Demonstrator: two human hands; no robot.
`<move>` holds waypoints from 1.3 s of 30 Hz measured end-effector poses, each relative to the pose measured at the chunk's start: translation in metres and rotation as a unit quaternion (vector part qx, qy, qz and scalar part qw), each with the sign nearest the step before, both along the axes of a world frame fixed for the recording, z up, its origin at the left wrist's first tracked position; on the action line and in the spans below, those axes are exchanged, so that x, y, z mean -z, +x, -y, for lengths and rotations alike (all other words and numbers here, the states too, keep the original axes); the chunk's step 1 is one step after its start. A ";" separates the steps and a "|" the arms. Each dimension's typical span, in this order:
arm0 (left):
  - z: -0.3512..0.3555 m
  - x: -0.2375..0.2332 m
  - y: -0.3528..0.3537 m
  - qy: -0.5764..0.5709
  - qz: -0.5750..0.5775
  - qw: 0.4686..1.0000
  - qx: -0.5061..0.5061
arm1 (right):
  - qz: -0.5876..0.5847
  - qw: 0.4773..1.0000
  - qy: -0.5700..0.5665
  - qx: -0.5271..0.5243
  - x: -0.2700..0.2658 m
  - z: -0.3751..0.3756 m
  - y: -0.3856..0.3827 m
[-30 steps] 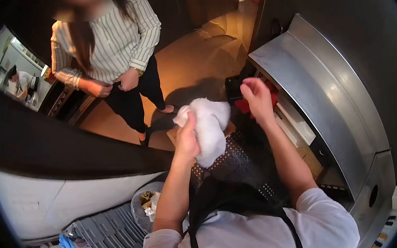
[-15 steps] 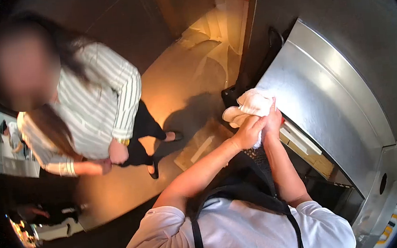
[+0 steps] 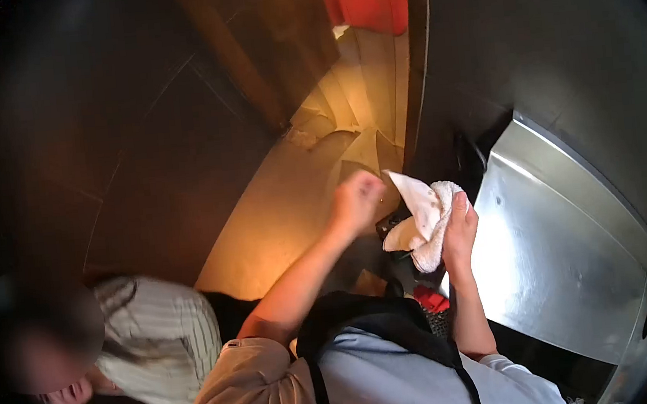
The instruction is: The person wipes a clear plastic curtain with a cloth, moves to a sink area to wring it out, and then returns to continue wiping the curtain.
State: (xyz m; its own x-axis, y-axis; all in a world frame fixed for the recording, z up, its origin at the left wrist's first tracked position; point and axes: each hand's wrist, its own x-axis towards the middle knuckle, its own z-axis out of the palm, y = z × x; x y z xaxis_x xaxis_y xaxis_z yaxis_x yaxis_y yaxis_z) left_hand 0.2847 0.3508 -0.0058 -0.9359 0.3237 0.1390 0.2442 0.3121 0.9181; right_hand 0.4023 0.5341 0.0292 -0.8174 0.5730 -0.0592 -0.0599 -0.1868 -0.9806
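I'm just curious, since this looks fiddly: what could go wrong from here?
The white cloth is gripped only by the right hand, with a loose corner sticking out, so it might slip or unfold. The metal counter is close beside that hand, so knuckles could knock it. The person in the striped shirt is near the left elbow, which might bump them.

Left hand [image 3: 356, 201] now off cloth [image 3: 444, 230]

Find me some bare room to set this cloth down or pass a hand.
The steel counter shows a broad bare patch between your right hand and its raised back edge. A hand could likely pass over the floor between the dark wall and your left forearm. It's crowded below the cloth, by a red item and your apron.
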 end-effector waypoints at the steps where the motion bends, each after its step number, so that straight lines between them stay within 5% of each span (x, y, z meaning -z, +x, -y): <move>1: 0.017 0.011 -0.042 0.027 0.020 0.999 -0.042 | 0.015 0.997 -0.069 -0.008 -0.011 0.000 -0.013; 3: 0.040 0.006 -0.106 -0.117 -0.079 0.989 -0.047 | -0.051 0.958 -0.277 -0.056 0.012 -0.002 -0.042; 4: 0.039 0.000 -0.121 0.041 0.092 0.995 -0.004 | -0.078 0.918 -0.379 -0.081 0.023 0.003 -0.048; 7: 0.024 0.033 -0.256 0.043 0.129 0.966 0.220 | -0.148 0.814 -0.551 -0.113 0.062 0.024 -0.096; 14: -0.133 0.042 -0.472 0.026 0.045 0.856 0.515 | -0.218 0.850 -0.475 0.067 0.067 0.104 -0.211; 17: -0.195 0.033 -0.517 0.148 0.111 0.867 0.463 | -0.249 0.840 -0.457 0.155 0.057 0.126 -0.255; 18: -0.225 0.026 -0.502 0.190 0.090 0.908 0.362 | -0.260 0.840 -0.441 0.179 0.063 0.127 -0.255; 21: -0.238 0.015 -0.506 0.282 -0.114 0.942 0.141 | -0.270 0.856 -0.369 0.244 0.073 0.131 -0.266; 24: -0.248 0.016 -0.545 0.310 -0.260 0.911 -0.081 | -0.284 0.847 -0.339 0.294 0.091 0.138 -0.253; 27: -0.232 -0.012 -0.587 0.328 -0.264 0.888 0.185 | -0.308 0.814 -0.348 0.350 0.107 0.145 -0.234; 30: -0.250 -0.006 -0.601 0.262 0.027 0.845 0.465 | -0.340 0.798 -0.348 0.357 0.114 0.157 -0.239; 34: -0.242 0.013 -0.579 0.226 0.102 0.866 0.433 | -0.373 0.799 -0.317 0.351 0.115 0.164 -0.243; 37: -0.166 0.009 -0.549 0.198 0.087 0.835 0.507 | -0.440 0.787 -0.301 0.311 0.115 0.176 -0.241; 38: -0.137 0.007 -0.543 0.165 0.072 0.831 0.526 | -0.417 0.826 -0.250 0.285 0.103 0.180 -0.238; 39: -0.103 0.003 -0.535 0.186 0.101 0.777 0.592 | -0.392 0.829 -0.234 0.324 0.076 0.189 -0.240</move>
